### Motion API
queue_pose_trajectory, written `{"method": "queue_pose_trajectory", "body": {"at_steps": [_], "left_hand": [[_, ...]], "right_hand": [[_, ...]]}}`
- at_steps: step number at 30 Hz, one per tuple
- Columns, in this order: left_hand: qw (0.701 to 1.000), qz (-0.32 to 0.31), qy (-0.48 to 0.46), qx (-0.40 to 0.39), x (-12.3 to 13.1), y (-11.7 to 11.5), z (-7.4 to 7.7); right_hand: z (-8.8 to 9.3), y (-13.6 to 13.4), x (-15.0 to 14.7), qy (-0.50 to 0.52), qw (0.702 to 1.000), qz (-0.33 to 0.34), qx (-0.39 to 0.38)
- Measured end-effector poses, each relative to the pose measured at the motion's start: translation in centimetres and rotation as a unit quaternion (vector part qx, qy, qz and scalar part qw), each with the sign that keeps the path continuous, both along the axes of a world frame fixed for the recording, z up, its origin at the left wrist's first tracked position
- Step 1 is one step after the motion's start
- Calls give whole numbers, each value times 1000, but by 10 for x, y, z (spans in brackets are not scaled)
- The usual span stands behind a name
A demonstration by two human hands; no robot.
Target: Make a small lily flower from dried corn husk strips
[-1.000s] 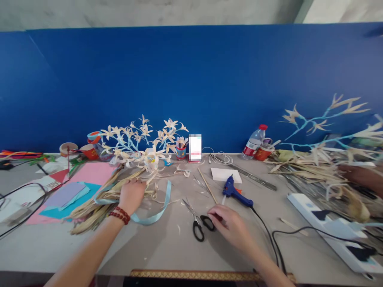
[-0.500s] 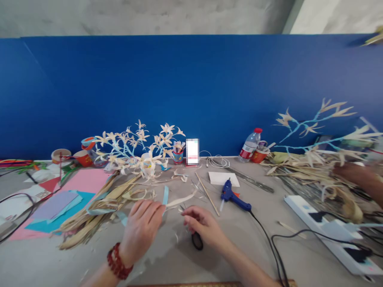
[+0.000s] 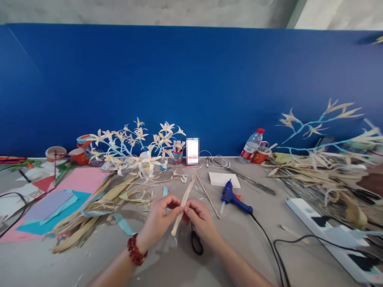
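Note:
A pale strip of dried husk [image 3: 186, 192] runs upright between my hands, above the grey table. My left hand [image 3: 164, 212], with a red bead bracelet [image 3: 137, 250] at the wrist, pinches it between thumb and fingers. On its other edge, close to the left thumb, my right hand [image 3: 200, 219] pinches the same strip. The black handle of a pair of scissors [image 3: 196, 244] shows just below my right hand; its blades are hidden, and I cannot tell whether it hangs from the hand or lies on the table. A thin wooden stick [image 3: 207, 194] lies beyond the right hand.
Right of my hands lie a blue glue gun [image 3: 235, 198], its black cord and a white power strip [image 3: 329, 243]. Husk bundles [image 3: 95, 217] and coloured paper [image 3: 44, 209] lie left. Husk flowers [image 3: 134, 143] stand behind. Another person's hand [image 3: 374, 179] is at far right.
My left hand has moved right to meet my right hand. The husk strip, lying slantwise before, now stands upright between both hands' fingertips. The other person's hand has shifted right.

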State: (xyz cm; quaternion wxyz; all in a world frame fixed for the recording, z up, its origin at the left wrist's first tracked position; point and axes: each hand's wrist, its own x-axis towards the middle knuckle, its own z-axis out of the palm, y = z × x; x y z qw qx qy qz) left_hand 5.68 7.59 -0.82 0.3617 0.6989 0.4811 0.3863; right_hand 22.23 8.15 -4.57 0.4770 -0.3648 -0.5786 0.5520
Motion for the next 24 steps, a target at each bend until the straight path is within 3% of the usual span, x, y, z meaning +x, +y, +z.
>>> {"method": "queue_pose_trajectory", "body": {"at_steps": [9, 24], "left_hand": [[974, -37, -154, -165, 8, 8, -8], [990, -34, -85, -103, 0, 11, -28]], "right_hand": [[-5, 6, 9, -69, 997, 3, 39], [-5, 10, 8, -84, 996, 5, -18]]}}
